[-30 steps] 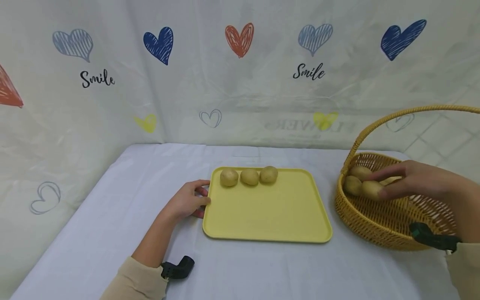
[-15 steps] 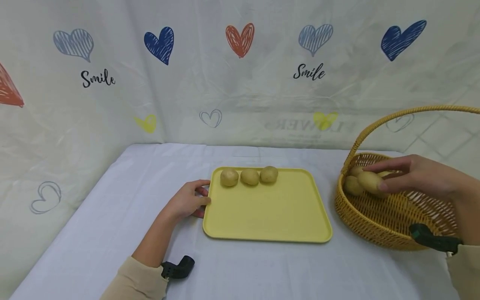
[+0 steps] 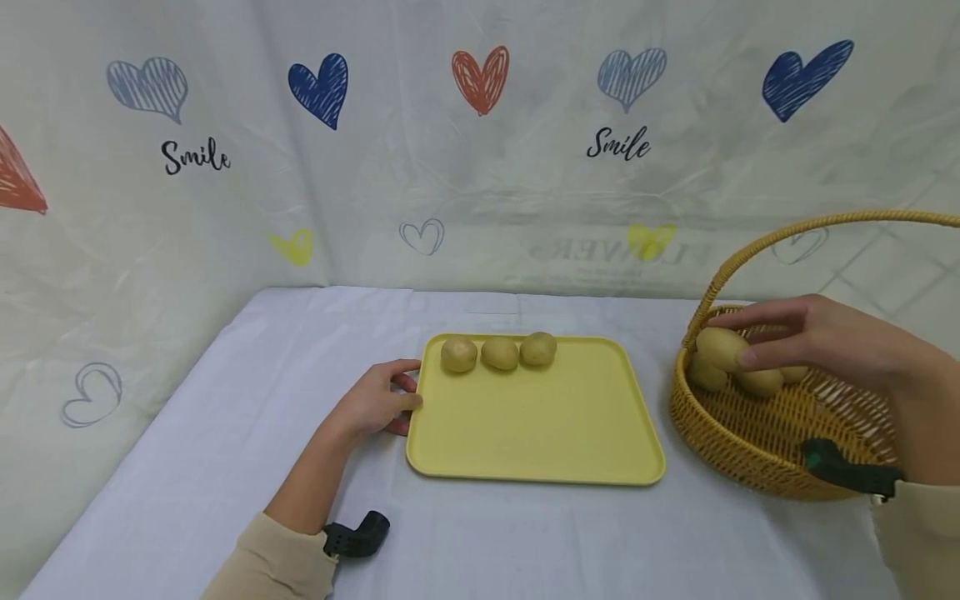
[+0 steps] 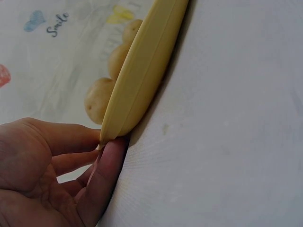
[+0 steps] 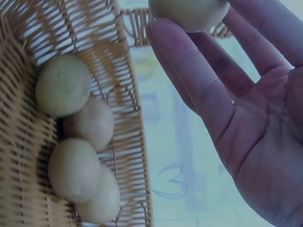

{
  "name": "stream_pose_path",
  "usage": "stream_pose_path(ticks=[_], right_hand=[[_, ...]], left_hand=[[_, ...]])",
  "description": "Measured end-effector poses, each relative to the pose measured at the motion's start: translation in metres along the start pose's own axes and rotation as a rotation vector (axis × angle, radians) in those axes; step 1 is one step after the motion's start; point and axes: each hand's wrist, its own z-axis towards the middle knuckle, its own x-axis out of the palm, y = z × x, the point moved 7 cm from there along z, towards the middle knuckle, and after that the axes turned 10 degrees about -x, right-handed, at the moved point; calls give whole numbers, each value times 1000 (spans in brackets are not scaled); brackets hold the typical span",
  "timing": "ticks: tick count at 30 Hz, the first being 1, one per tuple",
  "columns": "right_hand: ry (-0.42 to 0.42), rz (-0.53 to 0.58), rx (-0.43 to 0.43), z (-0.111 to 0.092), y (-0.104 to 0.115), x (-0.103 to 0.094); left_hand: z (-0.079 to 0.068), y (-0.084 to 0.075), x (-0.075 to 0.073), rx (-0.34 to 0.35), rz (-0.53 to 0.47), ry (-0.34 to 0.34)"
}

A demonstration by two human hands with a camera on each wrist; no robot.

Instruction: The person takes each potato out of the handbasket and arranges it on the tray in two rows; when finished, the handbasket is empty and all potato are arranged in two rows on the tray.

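Note:
My right hand (image 3: 840, 337) pinches a potato (image 3: 722, 348) between thumb and fingertips, raised over the left side of the wicker basket (image 3: 738, 467). Below it in the basket lie several more potatoes (image 5: 74, 170), grouped together in the right wrist view. At the tray's left edge, my left hand (image 3: 378, 400) grips the rim of the yellow tray (image 3: 532, 433); the left wrist view has thumb and fingers on either side of that rim (image 4: 135, 85). Three potatoes (image 3: 499, 353) sit in a row along the tray's far edge.
The basket's tall arched handle (image 3: 750, 250) rises over its far left side. A white cloth (image 3: 487, 533) covers the table. Behind stands a pale curtain (image 3: 525, 183) with printed hearts. A small black device (image 3: 358, 535) is worn at the left wrist.
My right hand has lifted the potato off the others and moved it up and slightly left. More potatoes now show beneath it. The left hand and tray have stayed still.

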Motion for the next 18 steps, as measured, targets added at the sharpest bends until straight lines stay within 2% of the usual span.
stream_pose_path(ticks=[9, 16, 18], right_hand=[[-8, -63, 8, 11, 19, 6], [-15, 68, -20, 20, 34, 18], [-16, 67, -38, 22, 40, 21]], left_hand=[[0, -1, 1, 11, -14, 13], [0, -1, -1, 5, -12, 10], [1, -1, 0, 6, -10, 14]])
